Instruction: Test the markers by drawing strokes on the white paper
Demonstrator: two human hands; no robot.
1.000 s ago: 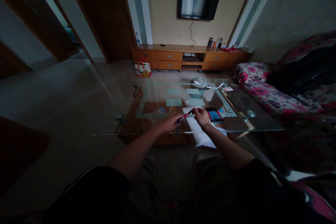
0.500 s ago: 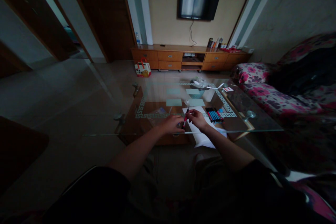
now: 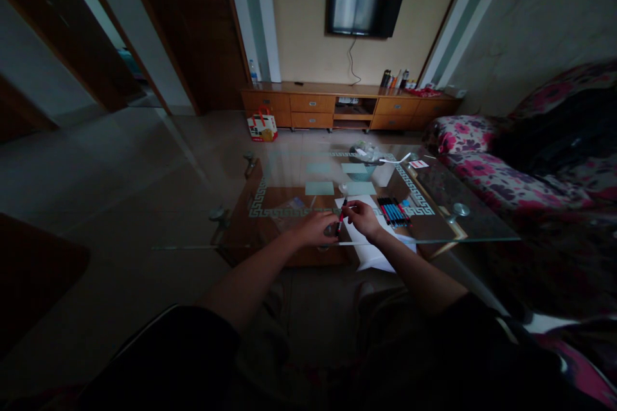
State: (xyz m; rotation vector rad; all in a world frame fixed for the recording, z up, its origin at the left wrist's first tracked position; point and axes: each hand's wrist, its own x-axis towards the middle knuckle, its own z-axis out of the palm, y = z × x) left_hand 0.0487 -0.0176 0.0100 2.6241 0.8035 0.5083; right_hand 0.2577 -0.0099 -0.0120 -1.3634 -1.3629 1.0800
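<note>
A red and black pen (image 3: 340,221) stands nearly upright between my two hands, above the near edge of the glass table (image 3: 279,231). My right hand (image 3: 364,219) pinches it from the right with thumb and fingertips. From the left, my left hand (image 3: 315,229) curves its fingers round the pen's lower part; its fingertips are small and dim here. White paper (image 3: 364,241) lies under my right hand and hangs past the table edge. Beside it, to the right, several blue, black and red pens (image 3: 395,212) lie in a row.
A teal basket (image 3: 364,173) with clear plastic and a white card (image 3: 418,164) are toward the far side of the table. Metal glass mounts (image 3: 460,210) sit near its corners. A flowered sofa (image 3: 511,173) flanks the right; a carton bag (image 3: 263,126) stands by the low cabinet (image 3: 313,103).
Both hands stay almost in place on the pen. The left fingers and the pen have shifted very slightly.
</note>
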